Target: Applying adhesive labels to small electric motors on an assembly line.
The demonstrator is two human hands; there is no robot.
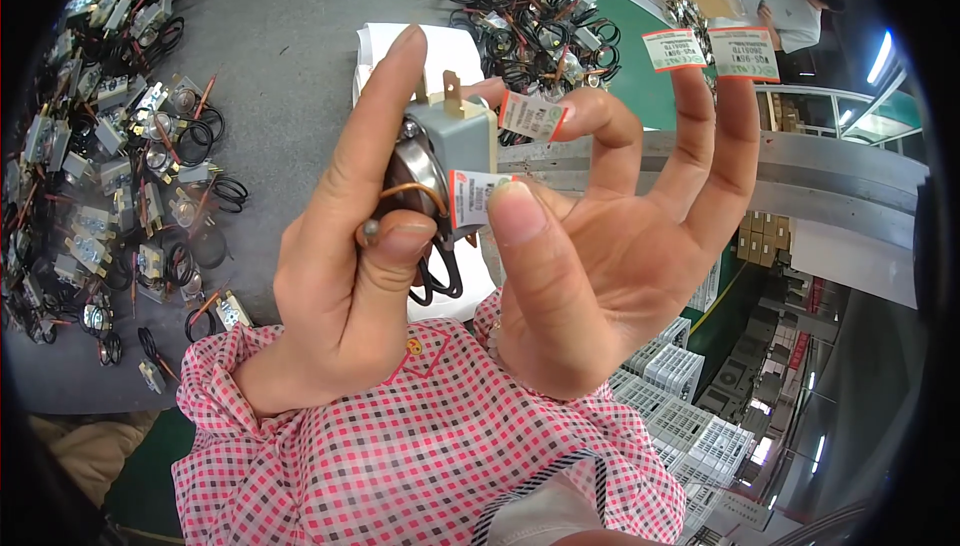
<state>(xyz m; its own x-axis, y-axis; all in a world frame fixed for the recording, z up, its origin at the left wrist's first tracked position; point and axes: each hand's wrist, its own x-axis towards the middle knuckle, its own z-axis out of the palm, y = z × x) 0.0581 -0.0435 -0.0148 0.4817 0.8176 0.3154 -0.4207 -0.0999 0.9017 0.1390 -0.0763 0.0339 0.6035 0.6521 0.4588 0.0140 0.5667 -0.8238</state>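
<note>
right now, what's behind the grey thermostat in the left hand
White paper shows above and below the grey thermostat, with a fingertip just behind its top. The rest of what's behind is covered by the thermostat and the left hand and can't be seen.

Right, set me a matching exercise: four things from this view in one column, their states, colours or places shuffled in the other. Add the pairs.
Things
1. Left hand
2. Right hand
3. Stacked crates
4. Work table

Descriptions
A. White, toward the lower right of the picture
B. Fingers spread, red-edged labels on several fingertips
C. Grey, with many units with coiled black leads lying on it
D. Holding a capillary thermostat between thumb and fingers

Pairs
1-D, 2-B, 3-A, 4-C
</note>
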